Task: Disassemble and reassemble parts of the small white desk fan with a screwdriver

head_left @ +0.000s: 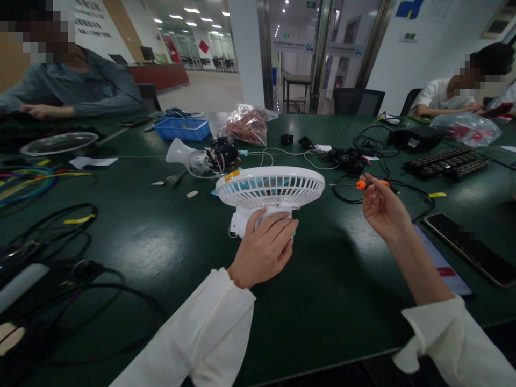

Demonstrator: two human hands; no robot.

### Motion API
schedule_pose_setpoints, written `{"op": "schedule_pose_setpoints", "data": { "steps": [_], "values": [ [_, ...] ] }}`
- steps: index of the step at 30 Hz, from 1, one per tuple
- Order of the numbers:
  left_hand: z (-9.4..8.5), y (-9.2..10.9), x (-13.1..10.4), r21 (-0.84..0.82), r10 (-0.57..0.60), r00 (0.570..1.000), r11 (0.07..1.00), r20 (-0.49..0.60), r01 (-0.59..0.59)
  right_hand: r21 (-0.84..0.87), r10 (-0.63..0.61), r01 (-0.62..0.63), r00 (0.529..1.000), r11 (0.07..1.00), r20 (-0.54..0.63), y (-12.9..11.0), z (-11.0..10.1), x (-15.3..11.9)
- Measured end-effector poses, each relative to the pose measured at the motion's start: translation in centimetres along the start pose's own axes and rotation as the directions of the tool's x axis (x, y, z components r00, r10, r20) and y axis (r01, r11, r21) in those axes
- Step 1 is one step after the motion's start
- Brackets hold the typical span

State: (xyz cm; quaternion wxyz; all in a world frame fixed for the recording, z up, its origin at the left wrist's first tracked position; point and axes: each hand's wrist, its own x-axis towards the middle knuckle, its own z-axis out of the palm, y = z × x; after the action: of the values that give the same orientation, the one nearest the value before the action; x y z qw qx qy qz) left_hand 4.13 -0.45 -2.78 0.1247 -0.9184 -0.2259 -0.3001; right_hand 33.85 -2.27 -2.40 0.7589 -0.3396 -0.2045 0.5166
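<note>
A small white fan [271, 185] with a slotted round cage stands near the middle of the dark green table [322, 306]. My left hand [264, 250] is wrapped round its white rear housing, fingers bent over it. To the right, my right hand [382, 207] is raised and closed on a screwdriver [362, 185] with an orange and black handle. Its thin shaft points left, toward the fan, and does not touch it. Behind the fan sits a white device [189, 158] with a dark motor-like part and wires.
Farther back are a blue basket [183, 129] and a clear bag [248, 124]. Cables [80, 263] lie coiled on the left. A black phone [471, 247] and black strips [443, 163] are at the right. Two people [100, 88] sit across the table.
</note>
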Motion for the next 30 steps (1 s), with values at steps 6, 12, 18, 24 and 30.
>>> {"op": "schedule_pose_setpoints", "data": {
  "steps": [6,12,18,24,30],
  "values": [
    [0.0,0.0,0.0,0.012,0.003,1.000,1.000,0.004,-0.003,-0.062,0.070,-0.070,0.998,0.996,-0.010,0.2,0.8,-0.6],
    [0.1,0.0,0.0,0.013,0.006,1.000,1.000,-0.006,-0.006,-0.191,0.094,-0.085,0.995,0.978,0.043,0.3,1.3,-0.9],
    [0.2,0.0,-0.1,0.007,0.004,1.000,1.000,-0.011,-0.004,-0.290,-0.003,-0.001,1.000,0.957,-0.011,0.6,1.3,-0.8],
    [0.5,0.0,-0.1,0.013,0.002,0.999,1.000,-0.054,-0.001,-0.498,-0.332,0.307,0.943,0.811,0.042,1.4,1.6,-1.3],
    [0.8,0.1,-0.2,0.028,0.000,0.995,1.000,-0.102,0.003,-0.594,-0.501,0.498,0.847,0.632,0.177,2.2,2.2,-2.2]
  ]
}}
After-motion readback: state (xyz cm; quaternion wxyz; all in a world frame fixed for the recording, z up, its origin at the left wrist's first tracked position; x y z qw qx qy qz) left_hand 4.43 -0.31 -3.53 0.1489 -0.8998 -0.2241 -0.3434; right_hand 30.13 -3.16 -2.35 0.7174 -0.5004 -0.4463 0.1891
